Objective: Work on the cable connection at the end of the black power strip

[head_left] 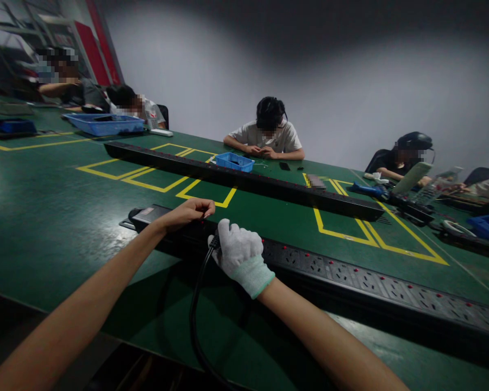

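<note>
A long black power strip [367, 277] with rows of sockets and small red lights lies across the near part of the table. My right hand [240, 250], in a pale glove with a mint cuff, is closed around a black plug [215, 241] over the strip. From the plug a thick black cable [194, 315] hangs down past the table's front edge. My bare left hand [192, 210] rests over the strip's left part, fingers curled together; whatever they may hold is hidden. The strip's left end shows a mounting tab and a label.
A second long black strip [244, 179] lies farther back on the green table [44, 217], across yellow tape outlines. Blue baskets [106, 126] stand at the back left, a smaller blue basket [235, 163] mid-back. Several people sit around the far side.
</note>
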### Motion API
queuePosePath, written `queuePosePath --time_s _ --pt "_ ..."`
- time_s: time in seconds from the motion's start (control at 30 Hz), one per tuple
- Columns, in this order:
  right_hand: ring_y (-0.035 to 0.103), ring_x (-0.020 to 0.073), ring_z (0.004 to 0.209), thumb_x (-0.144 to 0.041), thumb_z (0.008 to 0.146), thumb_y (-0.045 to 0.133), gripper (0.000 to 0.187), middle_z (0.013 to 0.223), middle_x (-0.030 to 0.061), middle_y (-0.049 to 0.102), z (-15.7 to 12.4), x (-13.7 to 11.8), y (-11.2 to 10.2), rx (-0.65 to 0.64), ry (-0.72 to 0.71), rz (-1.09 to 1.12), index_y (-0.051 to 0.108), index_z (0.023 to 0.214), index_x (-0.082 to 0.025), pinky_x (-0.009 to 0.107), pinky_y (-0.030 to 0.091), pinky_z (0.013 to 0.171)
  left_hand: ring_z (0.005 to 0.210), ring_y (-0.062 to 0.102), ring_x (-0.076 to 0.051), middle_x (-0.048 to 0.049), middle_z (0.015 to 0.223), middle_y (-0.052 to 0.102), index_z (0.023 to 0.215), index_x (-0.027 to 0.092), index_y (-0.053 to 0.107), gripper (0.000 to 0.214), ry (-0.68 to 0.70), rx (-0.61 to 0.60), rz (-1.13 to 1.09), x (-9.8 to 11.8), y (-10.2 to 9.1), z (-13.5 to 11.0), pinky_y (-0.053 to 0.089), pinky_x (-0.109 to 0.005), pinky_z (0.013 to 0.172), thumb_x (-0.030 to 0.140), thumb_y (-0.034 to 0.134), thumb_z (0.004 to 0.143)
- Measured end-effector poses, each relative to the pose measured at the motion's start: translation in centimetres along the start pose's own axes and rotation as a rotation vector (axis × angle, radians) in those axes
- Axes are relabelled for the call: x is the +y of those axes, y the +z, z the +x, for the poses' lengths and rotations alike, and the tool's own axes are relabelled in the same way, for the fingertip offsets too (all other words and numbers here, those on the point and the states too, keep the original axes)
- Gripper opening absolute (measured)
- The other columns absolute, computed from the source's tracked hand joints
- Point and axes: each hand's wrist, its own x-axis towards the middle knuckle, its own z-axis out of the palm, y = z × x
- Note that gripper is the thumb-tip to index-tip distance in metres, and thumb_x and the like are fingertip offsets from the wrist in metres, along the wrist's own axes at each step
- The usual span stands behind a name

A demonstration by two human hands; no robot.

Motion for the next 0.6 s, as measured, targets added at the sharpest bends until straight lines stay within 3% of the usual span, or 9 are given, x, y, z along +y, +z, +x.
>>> queuePosePath --time_s 0.6 --pt "0.060 0.0213 0.071 -0.044 0.094 0.028 0.040 0.088 0.0085 0.059 -0.02 0.00 0.09 0.033 -0.003 0.008 0.040 0.118 -0.015 0.031 0.041 0.056 0.062 0.037 -0.009 0.0033 0.064 0.043 0.060 0.017 0.043 0.006 0.003 -0.018 0.030 0.21 0.11 0.00 0.028 -0.023 0.060 0.020 0.048 0.060"
